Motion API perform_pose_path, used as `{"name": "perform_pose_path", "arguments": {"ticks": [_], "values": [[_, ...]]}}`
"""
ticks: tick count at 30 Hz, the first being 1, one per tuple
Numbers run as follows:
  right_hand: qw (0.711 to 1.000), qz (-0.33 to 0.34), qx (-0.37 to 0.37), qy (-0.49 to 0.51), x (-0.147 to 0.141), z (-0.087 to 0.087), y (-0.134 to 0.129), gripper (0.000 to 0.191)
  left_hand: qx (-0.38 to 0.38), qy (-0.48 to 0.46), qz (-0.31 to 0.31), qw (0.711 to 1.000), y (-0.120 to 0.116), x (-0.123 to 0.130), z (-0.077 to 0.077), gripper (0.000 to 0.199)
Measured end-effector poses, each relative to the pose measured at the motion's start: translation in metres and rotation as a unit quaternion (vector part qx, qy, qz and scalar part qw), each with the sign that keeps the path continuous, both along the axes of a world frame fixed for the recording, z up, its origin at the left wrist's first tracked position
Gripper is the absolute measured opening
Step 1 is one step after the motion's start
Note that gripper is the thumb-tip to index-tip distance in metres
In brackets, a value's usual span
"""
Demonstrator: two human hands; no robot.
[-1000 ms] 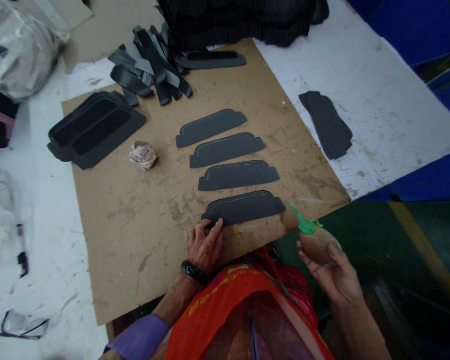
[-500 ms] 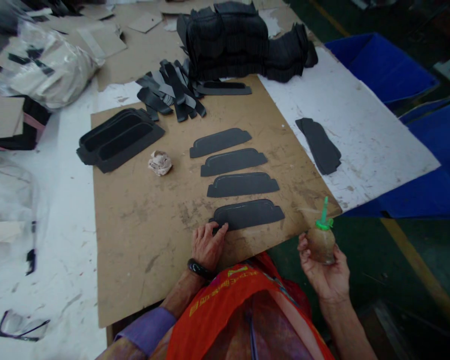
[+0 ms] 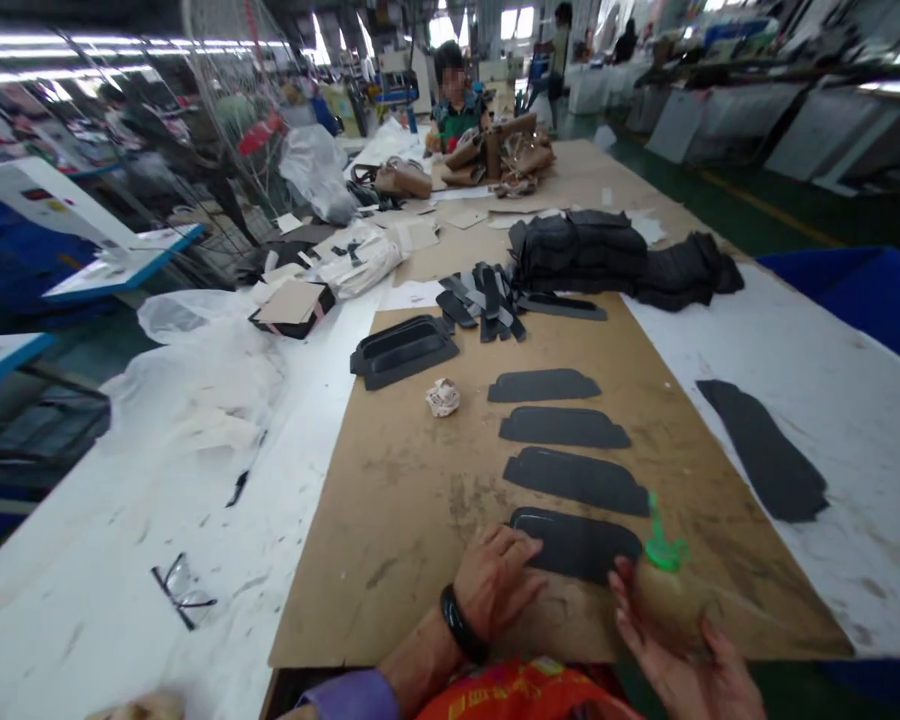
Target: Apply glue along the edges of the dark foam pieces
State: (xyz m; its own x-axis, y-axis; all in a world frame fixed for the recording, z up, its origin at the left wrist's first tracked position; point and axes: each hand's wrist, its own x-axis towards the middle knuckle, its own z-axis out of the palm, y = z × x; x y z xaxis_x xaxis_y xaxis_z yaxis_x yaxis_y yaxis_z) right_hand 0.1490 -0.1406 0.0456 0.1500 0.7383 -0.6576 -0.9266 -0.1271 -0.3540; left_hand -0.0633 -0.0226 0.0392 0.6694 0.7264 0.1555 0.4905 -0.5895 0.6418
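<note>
My right hand (image 3: 679, 655) is wrapped round a squeeze bottle (image 3: 671, 600) with brownish contents and a green nozzle pointing up. My left hand (image 3: 499, 575), with a dark bangle at its wrist, has its fingers apart at the left end of the nearest dark grey cut piece (image 3: 577, 545). Its fingertips appear to touch that piece. Three more such pieces lie in a column beyond it: one second from the front (image 3: 574, 480), a third (image 3: 562, 427) and the farthest (image 3: 544, 384). A thin shiny line follows the nearest piece's top edge. All lie on a brown board (image 3: 390, 540).
Left of the column are a crumpled ball (image 3: 442, 398) and stacked dark pieces (image 3: 405, 350). Dark strips (image 3: 487, 300) and a big black stack (image 3: 577, 250) stand behind. More grey pieces (image 3: 765, 450) lie right, eyeglasses (image 3: 182, 590) left. A person (image 3: 457, 105) is at the far end.
The view has tilted up and now takes in the far room. The bottle in my right hand has come closer to the nearest piece. The left hand stays at that piece's left end.
</note>
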Motion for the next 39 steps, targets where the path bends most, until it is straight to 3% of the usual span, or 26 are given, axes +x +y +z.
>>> {"name": "perform_pose_path", "arguments": {"ticks": [2,4,7,9,11,13,16,19,23,27,30,35,39], "values": [[0.997,0.062,0.033,0.019,-0.023,0.002,0.022,0.038,-0.070,-0.089,-0.008,0.994,0.004,0.002,0.014,0.068],[0.991,0.121,0.057,0.031,-0.047,0.003,0.041,0.030,-0.175,-0.171,-0.001,0.970,0.007,0.005,0.028,0.085],[0.977,0.191,0.095,0.026,-0.076,0.005,0.063,0.037,-0.364,-0.262,0.000,0.894,0.011,0.005,0.042,0.073],[0.967,0.221,0.125,0.015,-0.089,0.006,0.076,0.043,-0.422,-0.293,0.020,0.858,0.014,0.000,0.046,0.065],[0.955,0.254,0.152,-0.012,-0.094,0.007,0.089,0.047,-0.404,-0.301,0.064,0.861,0.020,-0.009,0.045,0.066],[0.939,0.292,0.161,-0.083,-0.090,0.006,0.108,0.051,-0.347,-0.291,0.123,0.883,0.031,-0.022,0.041,0.066],[0.890,0.337,0.100,-0.290,-0.066,0.005,0.148,0.056,-0.256,-0.239,0.252,0.902,0.056,-0.049,0.031,0.063],[0.798,0.333,0.032,-0.502,-0.028,0.004,0.201,0.050,-0.169,-0.155,0.407,0.884,0.086,-0.085,0.017,0.060],[0.755,0.294,0.009,-0.586,0.024,0.004,0.276,0.039,-0.120,-0.099,0.519,0.840,0.124,-0.130,0.001,0.063],[0.707,0.270,-0.006,-0.653,0.058,0.003,0.350,0.033,-0.131,-0.065,0.562,0.814,0.150,-0.154,-0.013,0.076],[0.661,0.258,-0.018,-0.704,0.064,0.001,0.407,0.033,-0.168,-0.052,0.573,0.801,0.157,-0.160,-0.023,0.084],[0.588,0.258,-0.049,-0.765,0.043,-0.012,0.488,0.048,-0.195,-0.080,0.577,0.789,0.156,-0.162,-0.034,0.071],[0.542,0.265,-0.086,-0.793,0.018,-0.025,0.527,0.066,-0.193,-0.119,0.554,0.801,0.153,-0.169,-0.038,0.063]]}}
